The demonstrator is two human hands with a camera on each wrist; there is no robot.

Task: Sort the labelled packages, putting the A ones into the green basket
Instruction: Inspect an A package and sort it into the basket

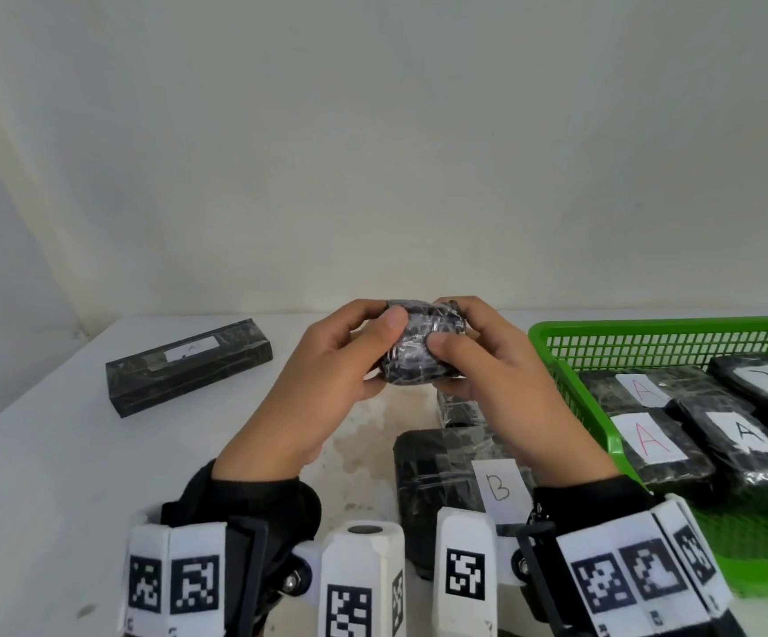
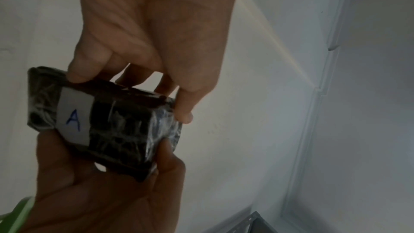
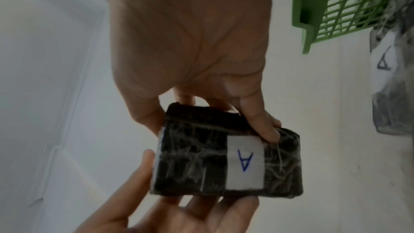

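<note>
Both hands, left hand (image 1: 322,374) and right hand (image 1: 492,379), gripping small A package (image 1: 414,349) mid-air above the surface. Green basket (image 1: 556,356) just off to the right, nearer the right hand. Probably a short rightward carry next.

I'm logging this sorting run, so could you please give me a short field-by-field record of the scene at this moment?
held item: small black wrapped package, label A visible in the wrist views
left hand: grips the package
right hand: grips the package
green basket: on the right, four packages inside, three plainly read A
table: long package labelled A at the left
near the wrists: package labelled B
</note>
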